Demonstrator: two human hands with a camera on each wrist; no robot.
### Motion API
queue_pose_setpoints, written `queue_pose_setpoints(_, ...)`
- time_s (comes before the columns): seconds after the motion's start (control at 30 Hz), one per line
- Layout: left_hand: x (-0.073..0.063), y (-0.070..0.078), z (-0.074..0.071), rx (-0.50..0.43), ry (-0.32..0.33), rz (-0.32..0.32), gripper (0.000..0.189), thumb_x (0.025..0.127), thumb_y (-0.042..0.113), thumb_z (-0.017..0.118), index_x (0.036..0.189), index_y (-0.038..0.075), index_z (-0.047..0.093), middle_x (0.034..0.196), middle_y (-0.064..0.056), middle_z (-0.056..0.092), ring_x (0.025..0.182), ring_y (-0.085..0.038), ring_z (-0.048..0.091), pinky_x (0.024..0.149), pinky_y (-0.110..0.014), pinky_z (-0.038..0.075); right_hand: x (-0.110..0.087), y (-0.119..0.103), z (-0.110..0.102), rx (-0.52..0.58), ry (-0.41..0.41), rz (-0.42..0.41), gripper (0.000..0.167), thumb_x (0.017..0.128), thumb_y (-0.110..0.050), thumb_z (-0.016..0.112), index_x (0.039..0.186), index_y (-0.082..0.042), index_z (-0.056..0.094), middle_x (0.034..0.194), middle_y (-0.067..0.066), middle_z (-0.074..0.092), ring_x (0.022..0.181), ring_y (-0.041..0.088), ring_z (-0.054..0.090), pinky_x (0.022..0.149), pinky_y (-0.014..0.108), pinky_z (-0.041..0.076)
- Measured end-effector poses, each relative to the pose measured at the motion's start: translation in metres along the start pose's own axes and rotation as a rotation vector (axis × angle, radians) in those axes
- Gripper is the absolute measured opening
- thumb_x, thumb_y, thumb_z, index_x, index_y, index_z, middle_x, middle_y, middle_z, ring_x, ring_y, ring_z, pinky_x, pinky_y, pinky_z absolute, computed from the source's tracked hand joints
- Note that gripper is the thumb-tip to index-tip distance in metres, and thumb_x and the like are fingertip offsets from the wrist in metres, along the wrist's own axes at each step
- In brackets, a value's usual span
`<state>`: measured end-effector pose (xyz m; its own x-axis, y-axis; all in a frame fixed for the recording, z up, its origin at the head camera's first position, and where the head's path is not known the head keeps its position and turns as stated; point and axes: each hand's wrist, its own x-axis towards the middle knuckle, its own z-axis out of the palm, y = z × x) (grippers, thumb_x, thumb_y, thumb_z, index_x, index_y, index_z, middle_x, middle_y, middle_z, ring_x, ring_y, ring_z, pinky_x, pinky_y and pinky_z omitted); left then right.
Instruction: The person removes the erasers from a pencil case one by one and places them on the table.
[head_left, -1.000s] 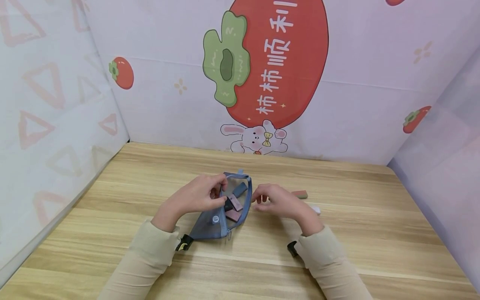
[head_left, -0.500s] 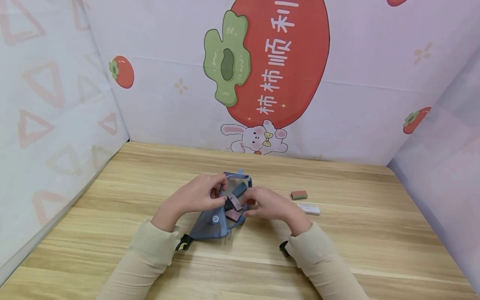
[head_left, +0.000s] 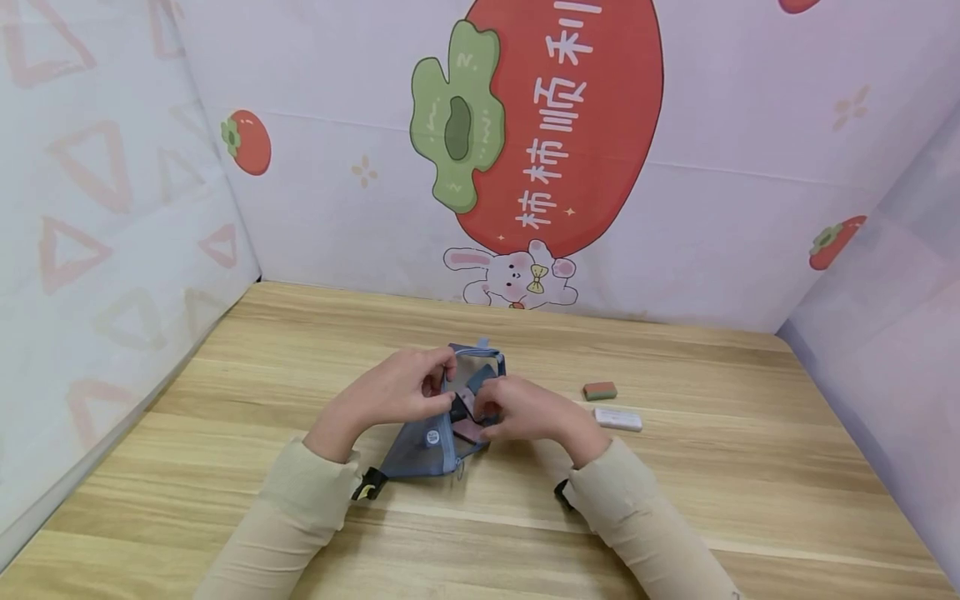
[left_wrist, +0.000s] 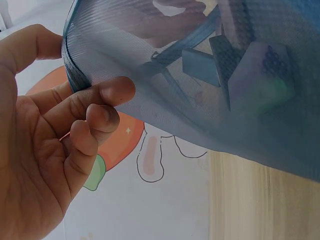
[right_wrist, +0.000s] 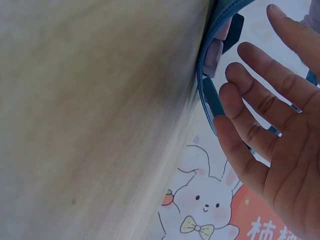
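Observation:
A blue mesh zip pouch (head_left: 415,450) lies with its mouth spread wide. My left hand (head_left: 397,387) pinches the left edge of that mouth; in the left wrist view, the thumb and fingers (left_wrist: 117,91) grip the zipper edge. Inside are several small eraser-like blocks: a blue one (head_left: 482,377), pinkish ones (head_left: 468,431) and a dark one (head_left: 457,408). My right hand (head_left: 532,408) reaches over the right rim, fingertips above the blocks. In the right wrist view, its relaxed fingers (right_wrist: 250,90) are spread close to the blocks with nothing between them.
A red-and-green eraser (head_left: 600,390) and a white eraser (head_left: 618,418) lie on the wooden table (head_left: 750,450), right of the right hand. Printed cloth walls (head_left: 337,225) enclose the back and both sides.
My right hand has moved left from beside the pouch to over its opening, uncovering the white eraser. My left hand has kept its grip on the pouch edge.

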<state>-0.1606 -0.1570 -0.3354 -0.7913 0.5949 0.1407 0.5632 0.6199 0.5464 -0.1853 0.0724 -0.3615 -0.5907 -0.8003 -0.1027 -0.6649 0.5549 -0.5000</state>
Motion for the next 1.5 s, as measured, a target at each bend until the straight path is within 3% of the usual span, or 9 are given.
queue_pose_setpoints(0.33, 0.001, 0.000, 0.000, -0.001, 0.007, 0.000, 0.016, 0.084, 0.018, 0.064, 0.098, 0.014, 0.058, 0.068, 0.008, 0.055, 0.062, -0.006, 0.052, 0.061, -0.024, 0.046, 0.008, 0.000, 0.001, -0.061, -0.058, -0.004, 0.018, 0.083, -0.024, 0.079, 0.093, -0.011, 0.072, 0.086, -0.004, 0.064, 0.076, 0.009, 0.053, 0.072, 0.023, 0.046)
queue_pose_setpoints(1.0, 0.001, -0.001, -0.001, -0.007, 0.005, -0.001, 0.015, 0.084, 0.019, 0.064, 0.097, 0.014, 0.057, 0.068, 0.008, 0.055, 0.062, -0.006, 0.052, 0.061, -0.024, 0.046, 0.018, -0.004, 0.006, -0.111, -0.068, 0.027, 0.019, 0.082, -0.025, 0.080, 0.082, -0.012, 0.067, 0.074, -0.003, 0.059, 0.065, 0.006, 0.049, 0.062, 0.020, 0.042)
queue_pose_setpoints(1.2, 0.000, -0.001, -0.001, -0.001, 0.005, 0.003, 0.015, 0.084, 0.018, 0.064, 0.096, 0.014, 0.057, 0.067, 0.008, 0.054, 0.062, -0.006, 0.052, 0.061, -0.024, 0.046, 0.019, -0.004, 0.009, -0.150, -0.073, 0.040, 0.016, 0.083, -0.021, 0.079, 0.080, -0.013, 0.064, 0.075, -0.006, 0.054, 0.065, 0.006, 0.048, 0.061, 0.020, 0.040)
queue_pose_setpoints(1.5, 0.000, 0.000, -0.001, -0.008, 0.002, 0.003, 0.015, 0.083, 0.018, 0.064, 0.096, 0.014, 0.057, 0.066, 0.009, 0.054, 0.062, -0.005, 0.051, 0.061, -0.023, 0.046, 0.015, -0.005, 0.007, -0.114, -0.100, 0.014, 0.010, 0.081, -0.011, 0.074, 0.082, -0.010, 0.065, 0.078, -0.002, 0.056, 0.066, 0.007, 0.048, 0.060, 0.020, 0.039)
